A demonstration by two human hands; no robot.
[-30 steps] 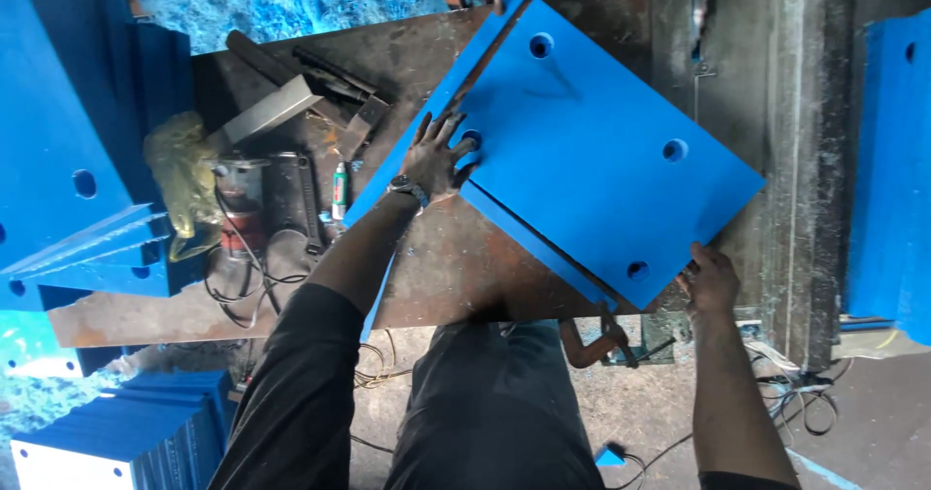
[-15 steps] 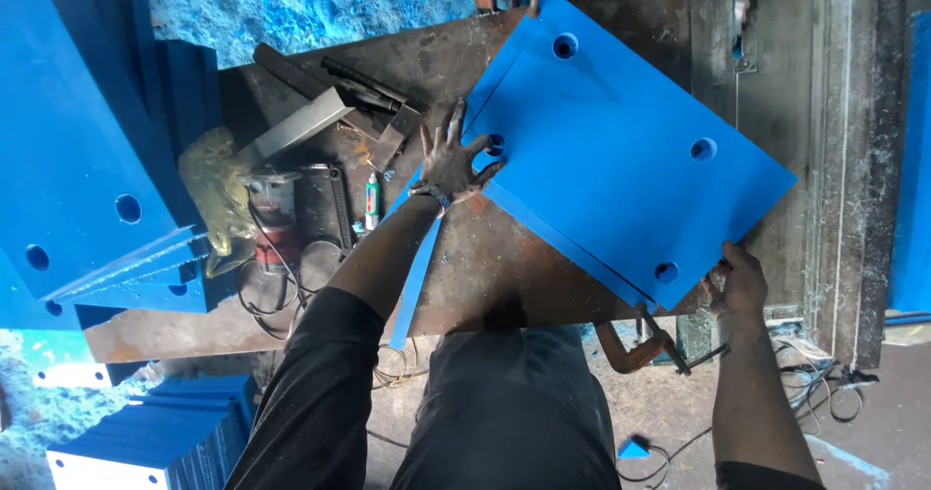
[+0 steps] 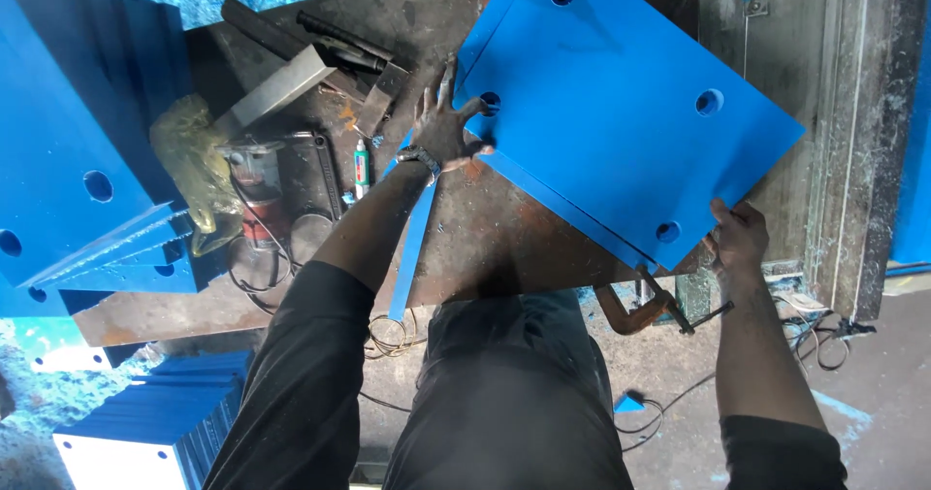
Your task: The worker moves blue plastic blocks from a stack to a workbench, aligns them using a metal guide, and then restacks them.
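Note:
A big blue square plate (image 3: 621, 102) with a round hole near each corner lies tilted across a rusty steel workbench (image 3: 485, 238). My left hand (image 3: 444, 126) grips its left corner, fingers spread by a hole. My right hand (image 3: 739, 238) holds the near right corner, at the bench's edge. A narrow blue strip (image 3: 412, 247) lies on the bench under my left forearm.
Left of the plate sit an angle grinder (image 3: 260, 194) with its cable, a yellowish cloth (image 3: 194, 170), a grey metal bar (image 3: 281, 87), a marker (image 3: 362, 168). More blue plates (image 3: 78, 179) are stacked at left and below left. A clamp (image 3: 640, 306) hangs at the bench front.
The blue plate has shifted further right and up across the bench with both hands staying on its corners. The view has drifted too.

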